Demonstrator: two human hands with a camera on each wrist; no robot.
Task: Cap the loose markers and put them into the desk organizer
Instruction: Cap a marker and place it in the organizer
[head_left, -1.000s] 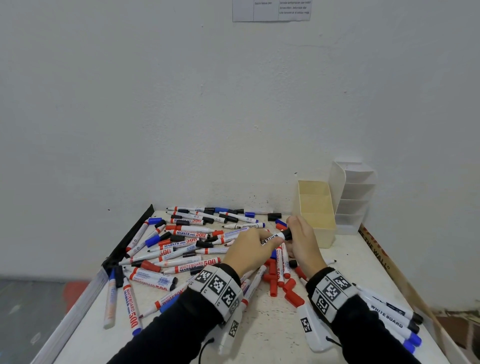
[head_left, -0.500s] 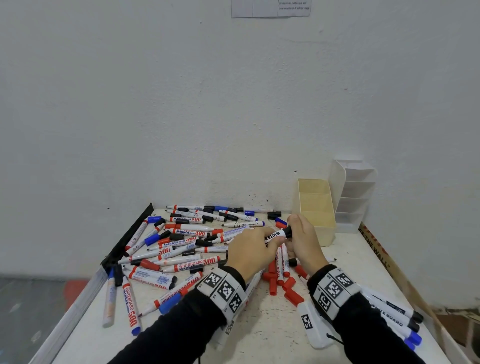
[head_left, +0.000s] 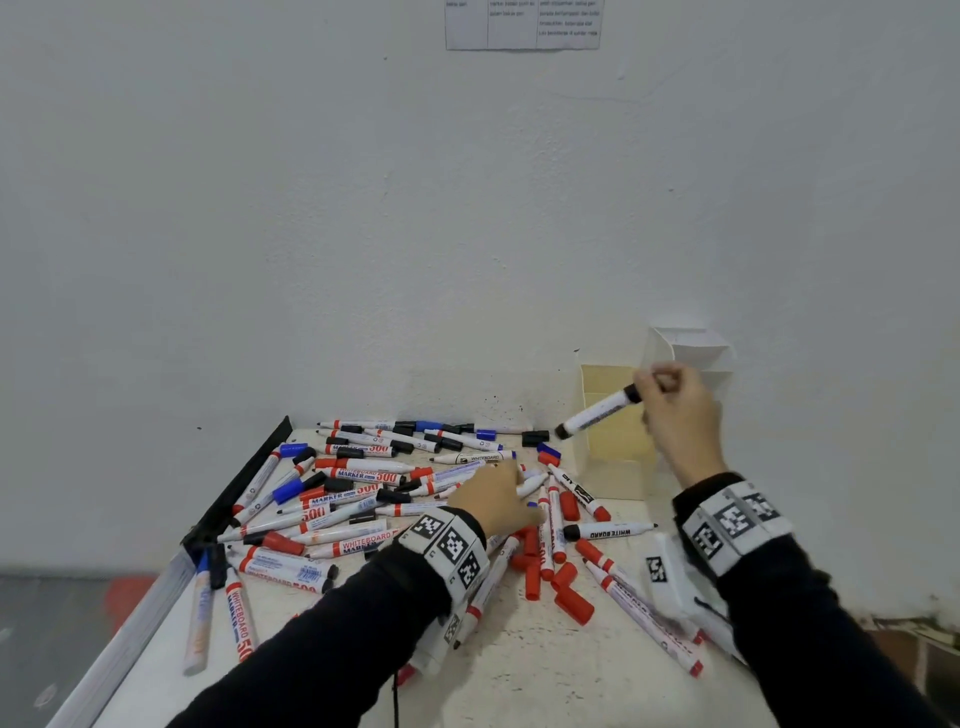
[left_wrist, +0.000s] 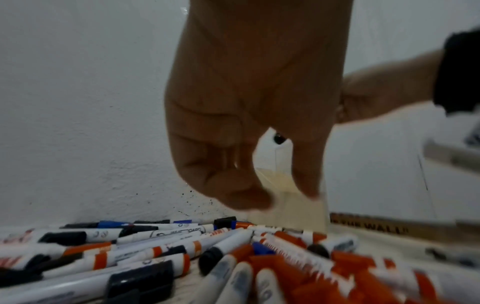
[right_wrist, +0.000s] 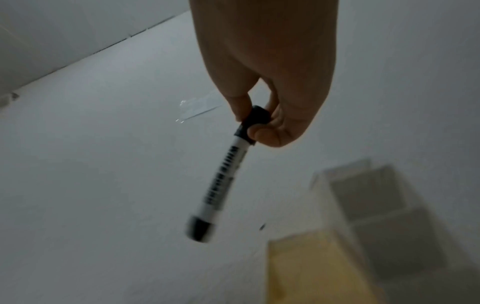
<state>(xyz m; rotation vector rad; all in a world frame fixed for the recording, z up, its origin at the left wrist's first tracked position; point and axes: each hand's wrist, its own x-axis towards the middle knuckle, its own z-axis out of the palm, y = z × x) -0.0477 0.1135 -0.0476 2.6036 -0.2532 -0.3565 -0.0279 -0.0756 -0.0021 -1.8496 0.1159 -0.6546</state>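
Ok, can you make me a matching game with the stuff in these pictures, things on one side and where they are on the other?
Things:
1. black-capped marker
2. left hand
3. loose red caps
4. yellow organizer

Places:
A. against the wall, at the table's back
B. scattered on the table
C. over the marker pile
D. pinched in the right hand, in the air

Pairs: 1-D, 2-C, 3-B, 4-A

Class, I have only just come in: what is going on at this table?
A person is sorting whiteboard markers. Their right hand pinches a black-capped marker by its cap, holding it tilted in front of the yellow desk organizer. Their left hand hangs over the pile of markers and loose red caps on the table, holding nothing.
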